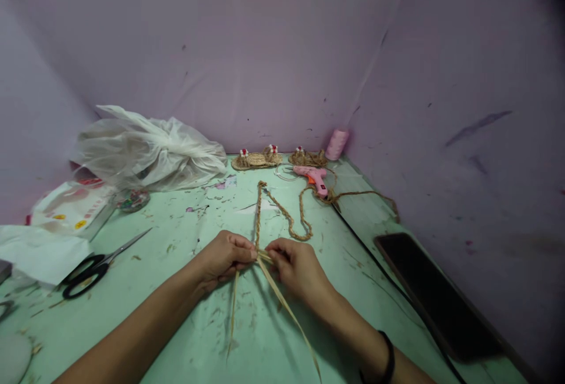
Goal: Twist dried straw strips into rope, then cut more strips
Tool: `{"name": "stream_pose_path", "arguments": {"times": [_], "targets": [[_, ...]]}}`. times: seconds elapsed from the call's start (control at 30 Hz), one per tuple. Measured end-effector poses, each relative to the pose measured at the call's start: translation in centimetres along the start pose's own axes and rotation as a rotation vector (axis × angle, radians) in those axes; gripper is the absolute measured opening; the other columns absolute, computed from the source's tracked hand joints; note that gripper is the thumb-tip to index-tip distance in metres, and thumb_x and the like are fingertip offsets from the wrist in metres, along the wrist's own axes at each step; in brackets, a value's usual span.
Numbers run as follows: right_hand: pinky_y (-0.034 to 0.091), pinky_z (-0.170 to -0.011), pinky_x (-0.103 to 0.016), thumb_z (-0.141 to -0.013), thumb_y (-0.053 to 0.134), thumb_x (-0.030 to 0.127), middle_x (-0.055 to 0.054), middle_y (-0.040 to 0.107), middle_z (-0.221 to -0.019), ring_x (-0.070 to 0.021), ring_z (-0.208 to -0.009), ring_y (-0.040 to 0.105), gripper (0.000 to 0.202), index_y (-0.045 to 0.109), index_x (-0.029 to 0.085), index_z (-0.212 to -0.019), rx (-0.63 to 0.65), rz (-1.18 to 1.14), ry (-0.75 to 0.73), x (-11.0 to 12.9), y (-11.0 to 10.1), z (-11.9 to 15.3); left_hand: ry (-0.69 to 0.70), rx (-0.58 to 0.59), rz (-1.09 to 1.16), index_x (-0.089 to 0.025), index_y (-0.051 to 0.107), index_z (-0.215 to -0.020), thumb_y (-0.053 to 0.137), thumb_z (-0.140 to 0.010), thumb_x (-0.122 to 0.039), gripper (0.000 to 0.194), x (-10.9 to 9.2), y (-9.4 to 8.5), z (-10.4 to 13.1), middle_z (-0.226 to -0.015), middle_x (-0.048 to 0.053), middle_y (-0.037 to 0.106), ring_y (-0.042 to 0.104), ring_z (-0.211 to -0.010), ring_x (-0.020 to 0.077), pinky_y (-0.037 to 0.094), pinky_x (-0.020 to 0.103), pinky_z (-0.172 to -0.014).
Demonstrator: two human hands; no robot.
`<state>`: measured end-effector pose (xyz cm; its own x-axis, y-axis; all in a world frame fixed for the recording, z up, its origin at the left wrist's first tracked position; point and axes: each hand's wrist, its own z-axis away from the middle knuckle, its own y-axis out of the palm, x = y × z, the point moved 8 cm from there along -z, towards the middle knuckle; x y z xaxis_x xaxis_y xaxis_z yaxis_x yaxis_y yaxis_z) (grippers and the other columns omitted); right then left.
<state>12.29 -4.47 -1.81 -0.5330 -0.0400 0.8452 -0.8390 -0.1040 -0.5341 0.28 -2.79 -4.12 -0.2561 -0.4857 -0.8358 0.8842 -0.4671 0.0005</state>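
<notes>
A braided straw cord (258, 213) runs away from my hands over the green table, turns at a knot and snakes to the right. My left hand (232, 256) pinches the near end of the braid. My right hand (293, 263), just to the right, has its thumb and fingers closed on a straw strand at the same end. Loose straw strands (288, 307) hang from the braid towards me, one below my left hand and others slanting right.
Black scissors (95, 267) lie left, near a white box (73, 207) and a plastic bag (163, 148). Behind are small woven slippers (256, 161), a pink glue gun (312, 176) and pink thread (336, 144). A dark phone-like slab (435, 293) and black cable (375, 257) lie right.
</notes>
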Motion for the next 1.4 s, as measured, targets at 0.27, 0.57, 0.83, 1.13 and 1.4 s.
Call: {"name": "stream_pose_path", "arguments": {"times": [0.27, 0.57, 0.83, 1.13, 1.4], "targets": [[0.037, -0.049, -0.019, -0.07, 0.053, 0.027, -0.002, 0.059, -0.06, -0.0094, -0.052, 0.049, 0.018, 0.064, 0.011, -0.072, 0.074, -0.434, 0.177, -1.4, 1.9, 0.1, -0.004, -0.005, 0.002, -0.011, 0.055, -0.057, 0.06, -0.056, -0.027, 0.017, 0.0, 0.2, -0.1, -0.035, -0.007, 0.037, 0.019, -0.028, 0.0014, 0.007, 0.019, -0.031], [0.035, -0.044, -0.018, -0.066, 0.054, 0.023, 0.0, 0.053, -0.051, -0.0074, -0.045, 0.044, 0.011, 0.058, 0.013, -0.063, 0.002, -0.475, 0.254, -2.3, 2.3, 0.0, -0.025, -0.046, -0.039, -0.012, 0.052, -0.053, 0.058, -0.056, -0.024, 0.014, 0.2, 0.2, -0.2, -0.033, -0.007, 0.037, 0.02, -0.026, 0.0015, 0.008, 0.019, -0.03], [0.033, -0.042, -0.018, -0.064, 0.055, 0.021, 0.002, 0.05, -0.049, -0.0069, -0.043, 0.042, 0.009, 0.055, 0.013, -0.061, -0.006, -0.566, 0.296, -1.8, 2.3, 0.4, -0.046, -0.028, 0.02, -0.013, 0.052, -0.057, 0.058, -0.057, -0.025, 0.013, 0.3, 0.7, 0.0, -0.033, -0.008, 0.036, 0.018, -0.025, 0.0015, 0.007, 0.019, -0.029], [0.013, -0.033, -0.016, -0.075, 0.044, 0.034, 0.006, 0.039, -0.038, -0.0033, -0.031, 0.026, 0.027, 0.056, 0.012, -0.064, 0.148, -0.734, 0.537, -1.9, 2.5, 0.3, -0.038, -0.117, 0.069, -0.012, 0.053, -0.049, 0.056, -0.054, -0.016, 0.007, -0.4, 0.8, 0.3, -0.03, -0.006, 0.036, 0.022, -0.03, 0.0017, 0.008, 0.02, -0.035], [0.012, -0.032, -0.018, -0.063, 0.055, 0.022, 0.007, 0.032, -0.029, -0.0013, -0.026, 0.02, 0.022, 0.049, 0.013, -0.044, 0.231, -0.62, 0.56, -2.0, 2.6, 0.0, 0.019, -0.149, 0.026, -0.012, 0.054, -0.049, 0.056, -0.051, -0.016, 0.006, -0.1, 0.4, -0.2, -0.031, -0.005, 0.037, 0.025, -0.033, 0.0034, 0.012, 0.02, -0.038]]}}
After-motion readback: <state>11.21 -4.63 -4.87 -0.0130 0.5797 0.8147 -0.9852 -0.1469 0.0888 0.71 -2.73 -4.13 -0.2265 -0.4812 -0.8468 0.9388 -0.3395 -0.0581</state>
